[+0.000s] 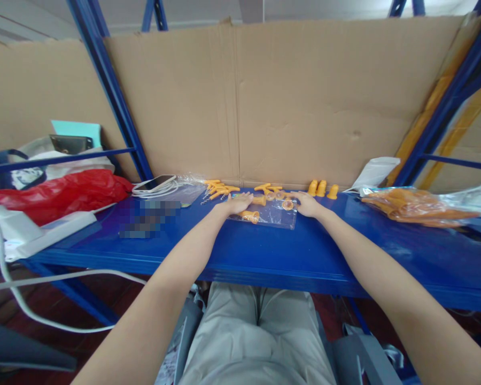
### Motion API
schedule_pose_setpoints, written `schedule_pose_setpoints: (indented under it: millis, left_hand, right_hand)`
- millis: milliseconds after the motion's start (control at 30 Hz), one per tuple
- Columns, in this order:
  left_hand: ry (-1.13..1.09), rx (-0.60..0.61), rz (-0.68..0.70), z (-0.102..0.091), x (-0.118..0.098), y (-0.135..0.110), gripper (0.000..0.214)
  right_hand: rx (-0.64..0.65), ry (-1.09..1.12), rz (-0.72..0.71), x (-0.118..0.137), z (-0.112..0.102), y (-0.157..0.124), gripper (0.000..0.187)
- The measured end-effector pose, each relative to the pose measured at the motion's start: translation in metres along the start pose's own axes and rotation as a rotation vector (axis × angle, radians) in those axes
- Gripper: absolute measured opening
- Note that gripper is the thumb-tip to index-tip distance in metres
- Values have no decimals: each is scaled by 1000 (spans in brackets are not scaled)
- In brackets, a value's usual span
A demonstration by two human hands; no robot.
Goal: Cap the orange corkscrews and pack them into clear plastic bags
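A clear plastic bag (278,218) lies on the blue tabletop between my hands, with orange bell-shaped cups (249,216) in or on it. My left hand (239,203) rests over the bag's left part, fingers stretched out beside an orange cup. At its right edge is my right hand (308,205), fingers extended inward and touching the plastic near a round orange piece (287,205). Behind my left hand lie several orange corkscrews (221,189) with metal spirals. More orange handle pieces (268,187) sit just behind the bag.
Three orange cups (321,188) stand at the back right. A bag of orange parts (417,206) lies farther right, near a white packet (379,172). To the left are a phone (156,183) with a white cable and a red plastic bag (64,195). Cardboard (296,101) walls the back.
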State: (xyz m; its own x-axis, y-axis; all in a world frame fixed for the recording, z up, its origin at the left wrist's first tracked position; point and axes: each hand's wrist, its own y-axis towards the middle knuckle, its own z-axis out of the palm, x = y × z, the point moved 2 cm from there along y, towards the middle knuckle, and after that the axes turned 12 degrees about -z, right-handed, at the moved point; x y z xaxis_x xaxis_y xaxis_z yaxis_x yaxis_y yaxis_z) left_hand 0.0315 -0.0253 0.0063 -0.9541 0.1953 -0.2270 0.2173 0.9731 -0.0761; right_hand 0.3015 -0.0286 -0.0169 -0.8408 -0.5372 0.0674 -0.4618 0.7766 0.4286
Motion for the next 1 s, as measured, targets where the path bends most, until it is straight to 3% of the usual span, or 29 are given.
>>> schedule_pose_setpoints:
  millis: [233, 367, 467, 567, 733, 867, 1000]
  left_hand:
    - [-18, -4, 15, 1, 2, 2, 64]
    - [-1, -1, -2, 0, 0, 0, 65]
    - [-1, -4, 0, 0, 0, 0, 65]
    - [-8, -4, 0, 1, 1, 1, 65]
    - [-9, -2, -4, 1, 1, 1, 64]
    - [0, -3, -18, 0, 1, -1, 64]
    - [-12, -4, -29, -1, -1, -3, 63]
  right_hand:
    - [77, 30, 19, 15, -15, -1, 33]
    - [160, -108, 61, 26, -26, -4, 36]
    - [221, -194, 95, 27, -32, -7, 27]
    - [222, -240, 146, 20, -39, -9, 17]
    - [137, -364, 255, 13, -69, -11, 20]
    - [149, -260, 301, 22, -96, -13, 16]
    - [247, -56, 173, 34, -97, -14, 7]
